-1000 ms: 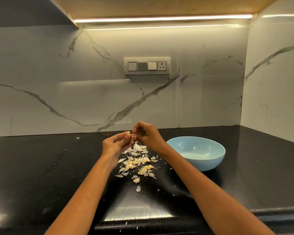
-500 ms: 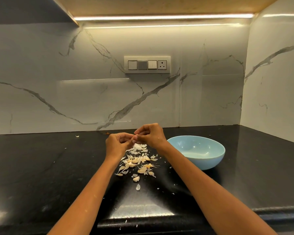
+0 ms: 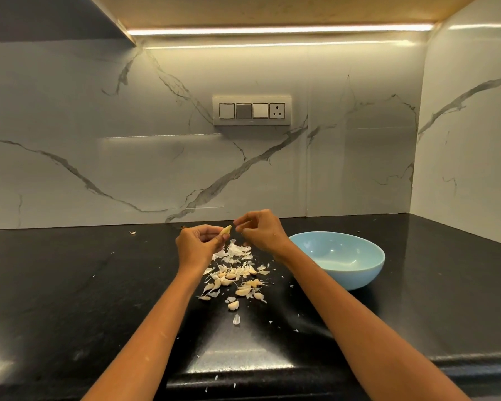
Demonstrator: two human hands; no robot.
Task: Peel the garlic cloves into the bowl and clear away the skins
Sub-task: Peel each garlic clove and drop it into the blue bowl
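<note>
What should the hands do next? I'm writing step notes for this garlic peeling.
Probably drop the skin strip pinched in the right hand onto the skins below, then carry the clove in the left hand to the bowl. The clove's exposed tip looks bare, and the bowl looks empty.

Counter [image 3: 70, 285] left lies open — bowl [image 3: 359, 273] and garlic scatter [image 3: 235, 276] crowd the right.

warm strip light [image 3: 278, 30] overhead, glare on countertop [image 3: 70, 285], edges bowed.
</note>
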